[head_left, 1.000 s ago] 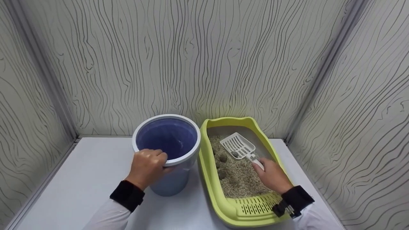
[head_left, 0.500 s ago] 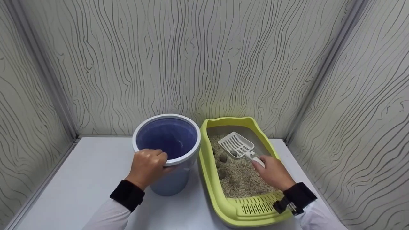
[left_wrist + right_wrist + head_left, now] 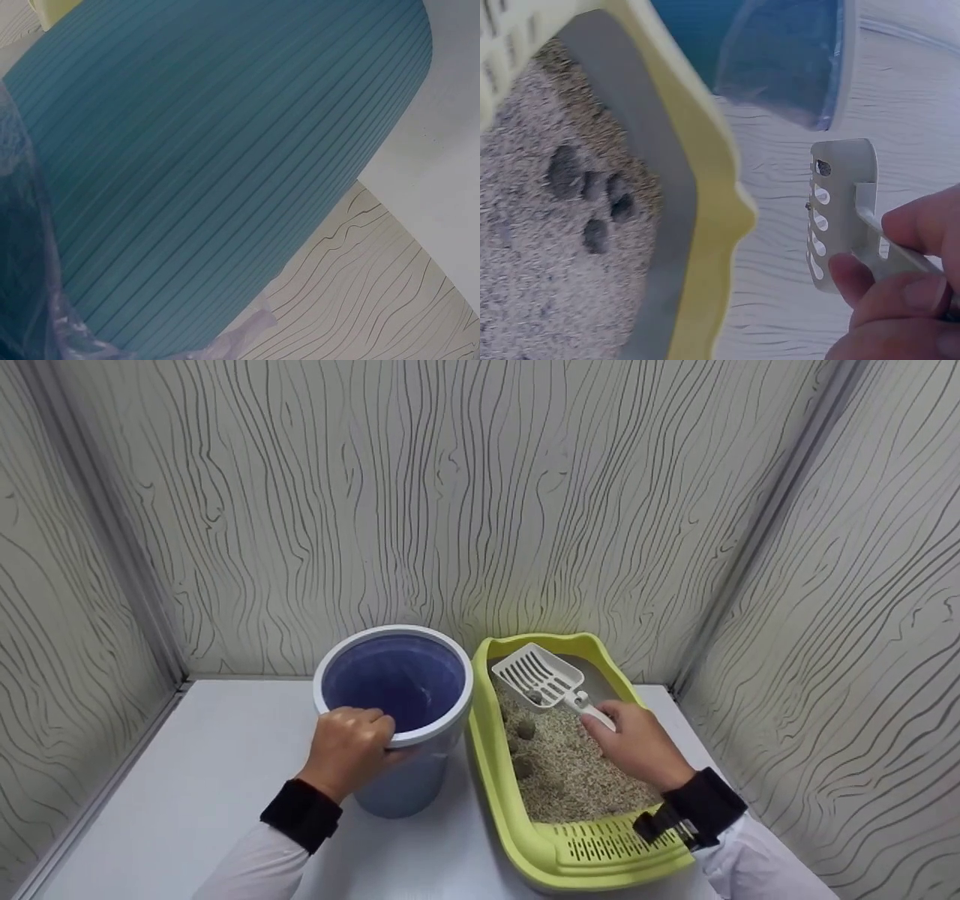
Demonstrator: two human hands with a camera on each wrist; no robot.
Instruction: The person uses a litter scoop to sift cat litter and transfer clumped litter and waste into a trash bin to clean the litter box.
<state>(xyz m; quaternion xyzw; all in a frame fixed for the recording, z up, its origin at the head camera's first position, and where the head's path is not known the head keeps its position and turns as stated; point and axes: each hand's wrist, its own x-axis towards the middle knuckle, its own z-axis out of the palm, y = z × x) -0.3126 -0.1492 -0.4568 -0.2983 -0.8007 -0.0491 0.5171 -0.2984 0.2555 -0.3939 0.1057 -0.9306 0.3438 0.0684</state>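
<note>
My left hand (image 3: pixel 349 750) grips the near rim of a blue ribbed waste bin (image 3: pixel 397 791) with a pale rim. In the left wrist view the bin's ribbed side (image 3: pixel 225 165) fills most of the picture and no fingers show. With its fingers round the handle, my right hand (image 3: pixel 641 742) holds a white slotted litter scoop (image 3: pixel 565 672) over the far part of the yellow litter box (image 3: pixel 491 787). One dark clump (image 3: pixel 533 696) lies in the scoop, near its handle end. The right wrist view shows the scoop (image 3: pixel 845 225) raised above the box wall.
Several dark clumps (image 3: pixel 526 729) lie on the grainy litter (image 3: pixel 581 787), along the box's left side. A clear plastic liner (image 3: pixel 67 330) hangs over the bin's outside. The white table (image 3: pixel 202 780) meets patterned panels (image 3: pixel 390 510) at the back and sides.
The right hand has raised the scoop and moved it forward and to the left, with the clump still in it. The left hand stays on the bin's rim.
</note>
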